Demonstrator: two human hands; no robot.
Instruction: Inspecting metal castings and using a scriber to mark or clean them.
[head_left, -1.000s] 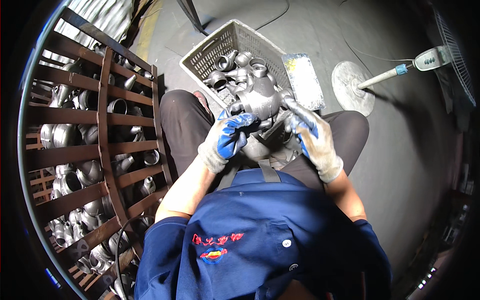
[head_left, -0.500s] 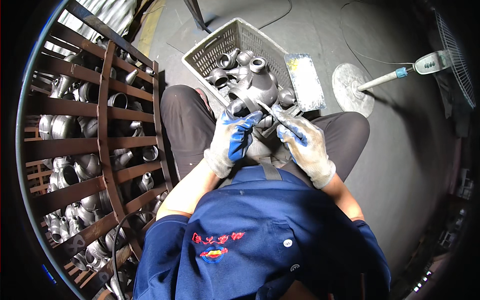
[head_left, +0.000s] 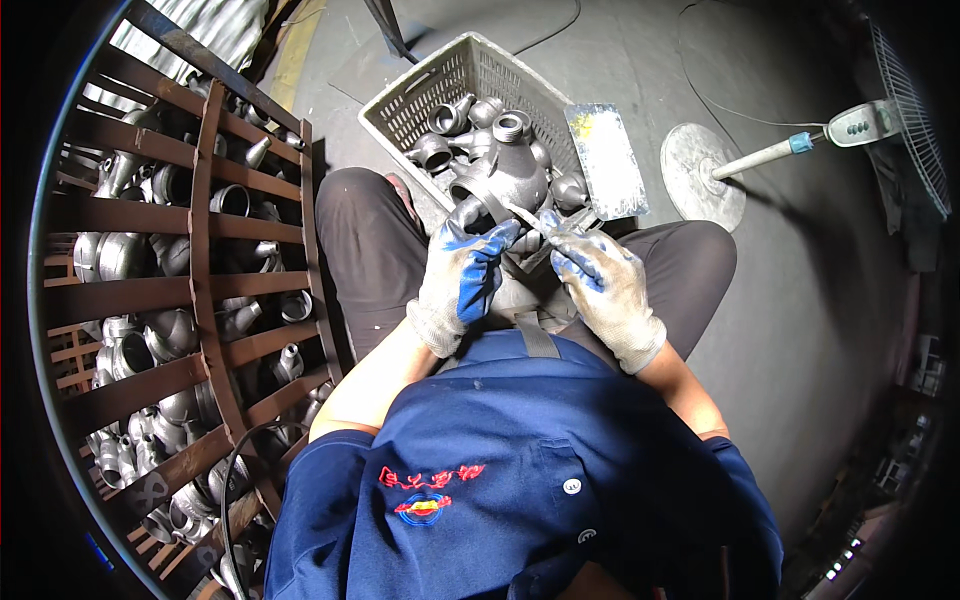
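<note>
Between my knees, at the near side of the crate, is a grey metal casting [head_left: 518,178] with a rounded body, a short ringed neck and a wider collar. Gloved in white and blue, my left hand [head_left: 456,285] is closed on the collar's near edge, its thumb lying toward the right. My right hand [head_left: 608,290], in a matching glove, grips a slim, flat, file-like tool [head_left: 524,215]. The tool's pale tip points up-left and meets the casting near its collar. The fingers hide most of its handle.
A grey plastic crate [head_left: 388,108] in front holds several more castings. A paint-stained board [head_left: 610,165] leans by its right corner. On the right stands a floor fan [head_left: 703,178]. To my left, a brown metal rack [head_left: 130,296] is full of castings, with a black cable [head_left: 232,490] near me.
My right hand has shifted slightly and turned the tool, whose tip stays at the casting. My left hand keeps its hold. The whole view has moved a little.
</note>
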